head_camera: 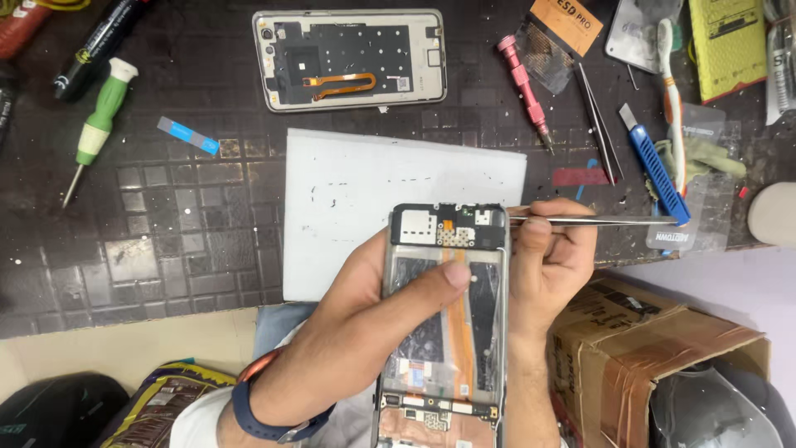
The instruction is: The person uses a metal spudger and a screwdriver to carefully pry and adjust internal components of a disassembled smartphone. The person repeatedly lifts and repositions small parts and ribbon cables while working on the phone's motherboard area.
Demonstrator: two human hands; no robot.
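The left hand (373, 307) cradles an opened phone (444, 323) from behind and the side, its thumb laid across the bare frame over an orange flex ribbon, so the hand is closed around the phone's edge. The phone is held upright above the person's lap, just in front of the near edge of the dark tiled bench (166, 224), its top overlapping a white sheet (365, 191) that lies on the bench. The right hand (551, 257) is curled at the phone's right side and pinches a pair of metal tweezers (593, 220), which lie level with their tips at the phone's upper right corner. Farther back on the bench rests a phone back cover (348, 58), with a pink screwdriver (524, 87) to its right and a green-handled screwdriver (99, 120) well to the left. A cardboard box (630, 348) stands at the lower right.
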